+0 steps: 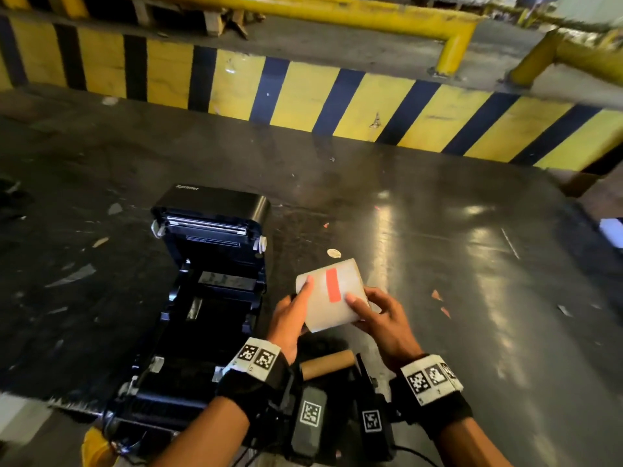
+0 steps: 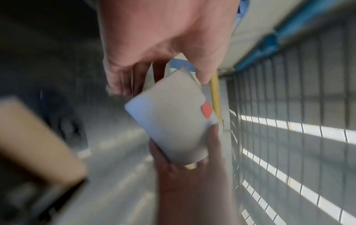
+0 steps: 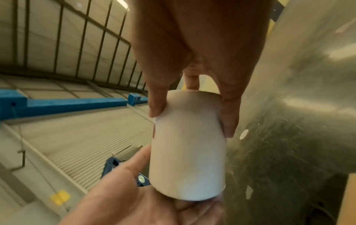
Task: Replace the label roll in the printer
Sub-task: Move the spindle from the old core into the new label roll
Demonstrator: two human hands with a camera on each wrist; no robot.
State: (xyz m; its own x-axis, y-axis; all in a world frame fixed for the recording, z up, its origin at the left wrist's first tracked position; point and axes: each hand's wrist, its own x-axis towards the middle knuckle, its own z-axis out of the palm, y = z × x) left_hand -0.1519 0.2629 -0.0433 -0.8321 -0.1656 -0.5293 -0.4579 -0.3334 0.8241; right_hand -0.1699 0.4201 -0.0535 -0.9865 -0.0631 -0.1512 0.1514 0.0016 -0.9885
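White and wrapped in clear film, the new label roll (image 1: 332,294) is held up between both hands, just right of the open printer (image 1: 202,298) and above the dark counter (image 1: 472,264). The left hand (image 1: 290,318) grips its left end with a finger laid along the wrap, and the right hand (image 1: 381,318) clasps the right end, thumb on top near the red sticker (image 1: 333,285). Judging by the layout, the task is roughly half done: the printer lid is raised, its bay looks vacant, and a bare cardboard core (image 1: 327,364), probably the spent roll, lies just below the wrists, nearer the person. Left to do, it seems, are stripping the wrap, seating the roll in the bay, threading the labels and closing the lid. Whether the film has been opened at all cannot be told; the left wrist view is smeared by blur, and the right wrist view shows only a plain side of the roll. The bay's guides are lost in shadow, and the printer's front edge is hidden behind the left forearm.
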